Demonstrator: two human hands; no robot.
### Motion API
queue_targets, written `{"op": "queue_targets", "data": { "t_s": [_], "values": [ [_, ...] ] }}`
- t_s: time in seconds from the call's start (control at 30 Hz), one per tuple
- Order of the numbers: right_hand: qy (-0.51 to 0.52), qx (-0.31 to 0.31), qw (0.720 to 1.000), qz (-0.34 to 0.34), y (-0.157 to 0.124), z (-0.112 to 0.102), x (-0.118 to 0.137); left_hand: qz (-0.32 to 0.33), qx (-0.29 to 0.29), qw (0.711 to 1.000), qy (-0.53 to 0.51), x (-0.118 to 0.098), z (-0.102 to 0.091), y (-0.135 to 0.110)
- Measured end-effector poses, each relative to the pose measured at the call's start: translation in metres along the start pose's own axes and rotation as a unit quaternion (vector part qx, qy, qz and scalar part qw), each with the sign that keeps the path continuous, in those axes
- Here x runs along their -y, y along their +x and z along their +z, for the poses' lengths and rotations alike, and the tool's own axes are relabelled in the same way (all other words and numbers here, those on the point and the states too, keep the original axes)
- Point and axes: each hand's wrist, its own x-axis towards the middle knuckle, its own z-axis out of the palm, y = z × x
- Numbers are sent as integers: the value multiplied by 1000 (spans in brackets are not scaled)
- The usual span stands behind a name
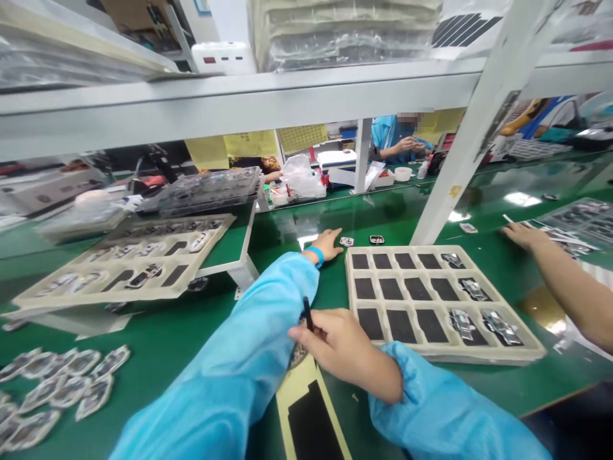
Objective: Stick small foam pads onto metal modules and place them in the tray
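Note:
My left hand [327, 243] reaches far forward over the green bench, fingers stretched flat, fingertips almost touching a small metal part [346, 241]; a second such part [377, 239] lies just right of it. My right hand [342, 345] is closed in a pinch on a thin black pen-like tool [308, 312], close to me. It sits left of a beige tray [479, 356] with dark pockets, a few of them filled with metal parts [498, 326]. A beige sheet with a black patch [311, 421] lies below my right hand.
Another beige tray [96, 297] of parts rests on a raised stand at left. Several loose parts [52, 390] lie at the near left. A co-worker's bare arm [560, 275] reaches in from the right. A white shelf post [460, 160] slants down beyond the tray. Another person works across the bench [397, 140].

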Motion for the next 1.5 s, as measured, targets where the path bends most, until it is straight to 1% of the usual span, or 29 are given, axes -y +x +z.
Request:
{"op": "queue_targets", "data": {
  "t_s": [0.03, 0.1, 0.17, 0.23, 0.27, 0.33, 0.4, 0.47, 0.5, 0.53, 0.57, 0.63, 0.67, 0.77, 0.83, 0.9, 1.0, 1.1, 1.27, 1.5],
  "values": [
    [28, 14, 999, 25, 1, -2, 1, -3, 1, 1000, -7, 0, 7, 12],
    [98, 34, 993, 62, 2, -5, 2, -1, 0, 1000, -30, -1, 15, 20],
    [151, 50, 985, 72, 3, -8, 1, 4, -7, 998, -68, -4, 13, 11],
    [166, 66, 982, 63, 5, -10, -2, -7, -29, 992, -122, -6, 2, -13],
    [168, 74, 981, 59, 5, -11, -3, -22, -45, 987, -156, -7, -6, -31],
    [160, 104, 981, 46, 5, -11, -5, -58, -65, 967, -238, -8, -23, -75],
    [138, 154, 978, 25, 4, -11, -6, -86, -51, 938, -332, -9, -37, -131],
    [105, 188, 976, 19, 2, -12, -7, -100, -43, 910, -400, -10, -47, -190],
    [89, 191, 977, 24, 2, -12, -8, -107, -36, 891, -440, -11, -50, -217],
    [73, 186, 979, 31, 1, -12, -9, -129, -23, 846, -517, -11, -51, -243],
    [59, 179, 981, 36, 1, -13, -10, -154, -7, 816, -557, -12, -52, -264],
    [34, 182, 982, 35, 1, -14, -10, -186, -9, 795, -578, -13, -49, -295],
    [24, 188, 981, 32, 2, -14, -10, -185, -11, 801, -570, -13, -47, -305],
    [-3, 197, 980, 37, 2, -14, -10, -140, 0, 829, -542, -13, -40, -316],
    [-13, 198, 979, 46, 2, -14, -10, -121, 11, 836, -536, -12, -35, -316],
    [-12, 199, 979, 49, 1, -13, -11, -126, 18, 837, -532, -10, -30, -317],
    [-6, 201, 979, 42, 0, -13, -14, -123, 31, 850, -512, -10, -25, -318],
    [-6, 204, 978, 36, -1, -14, -15, -110, 30, 864, -491, -11, -23, -320],
    [-9, 204, 978, 31, -1, -14, -15, -109, 27, 882, -457, -13, -23, -320],
    [-13, 200, 979, 35, -1, -13, -14, -134, 14, 868, -479, -15, -22, -320]
  ]
}}
